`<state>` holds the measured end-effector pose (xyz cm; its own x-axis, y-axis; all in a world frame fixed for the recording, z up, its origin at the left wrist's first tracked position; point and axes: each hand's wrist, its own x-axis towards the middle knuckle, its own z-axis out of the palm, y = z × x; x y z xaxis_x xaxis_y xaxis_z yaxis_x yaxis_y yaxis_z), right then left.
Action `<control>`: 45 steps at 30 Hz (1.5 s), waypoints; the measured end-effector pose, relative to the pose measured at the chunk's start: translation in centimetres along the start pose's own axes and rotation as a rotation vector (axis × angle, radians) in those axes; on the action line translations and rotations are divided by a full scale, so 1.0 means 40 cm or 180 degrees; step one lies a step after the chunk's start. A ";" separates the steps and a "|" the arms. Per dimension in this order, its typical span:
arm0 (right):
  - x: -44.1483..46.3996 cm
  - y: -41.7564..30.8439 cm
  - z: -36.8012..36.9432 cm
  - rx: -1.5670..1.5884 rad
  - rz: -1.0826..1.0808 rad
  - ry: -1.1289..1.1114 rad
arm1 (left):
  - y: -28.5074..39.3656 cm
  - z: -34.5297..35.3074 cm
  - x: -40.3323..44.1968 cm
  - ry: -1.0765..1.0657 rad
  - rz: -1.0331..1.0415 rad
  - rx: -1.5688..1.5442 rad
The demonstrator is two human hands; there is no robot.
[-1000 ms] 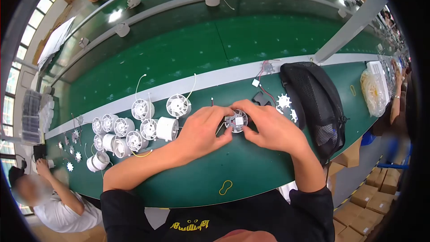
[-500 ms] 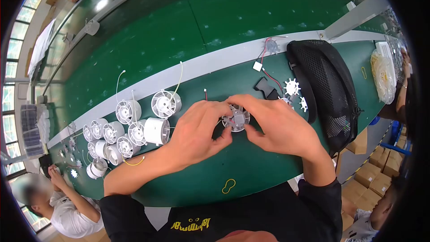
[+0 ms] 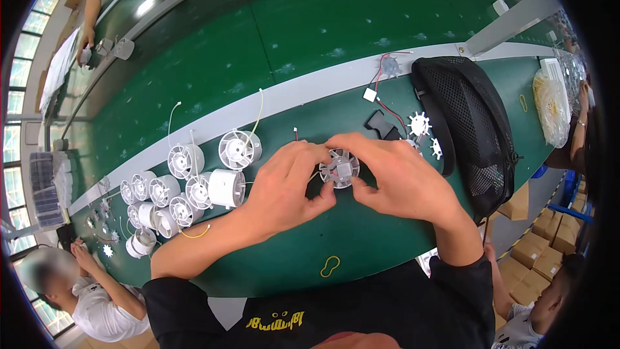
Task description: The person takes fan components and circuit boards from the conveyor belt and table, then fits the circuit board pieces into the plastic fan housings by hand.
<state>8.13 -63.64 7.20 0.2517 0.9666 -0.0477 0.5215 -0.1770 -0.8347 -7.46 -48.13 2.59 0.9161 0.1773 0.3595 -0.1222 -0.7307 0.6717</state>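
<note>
Both hands meet over the green bench around a small round fan housing (image 3: pixel 340 169). A grey square hub and spokes show on its upward face. My left hand (image 3: pixel 287 179) is closed on the housing's left side, with thumb and fingers at the rim. My right hand (image 3: pixel 408 179) grips the opposite side the same way. My fingers cover part of the rim. A thin wire runs out beside my left fingers, and a small connector (image 3: pixel 296 130) on a red lead lies just beyond that hand.
Several white fan housings (image 3: pixel 226 189) with wires stand at left. A black mesh bag (image 3: pixel 465 129), white star-shaped parts (image 3: pixel 420 124) and a black clip (image 3: pixel 382 125) lie at right. A yellow rubber band (image 3: pixel 330 266) lies near me. Beyond is a green conveyor belt (image 3: pixel 310 26); co-workers sit nearby.
My hands and the fan housing stay almost in place. Belt markings and white parts on the belt have shifted left. A co-worker's hand at upper left has moved down to parts there.
</note>
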 end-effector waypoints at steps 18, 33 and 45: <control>0.012 0.048 0.026 0.0641 0.0032 0.0227 | 0.004 -0.018 -0.013 0.0283 0.0990 0.0759; -0.010 -0.023 0.021 -0.0023 0.0100 0.1031 | 0.092 -0.108 0.009 -0.0751 -0.0089 0.0592; 0.031 0.057 0.177 -0.1938 -0.0613 0.0994 | -0.796 -0.615 0.345 0.1122 -0.1177 0.3160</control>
<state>3.86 -61.52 1.36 0.2837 0.9090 0.3052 0.9202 -0.1686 -0.3531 -0.31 -6.19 2.11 0.6541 0.5549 0.5140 0.6392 -0.7689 0.0167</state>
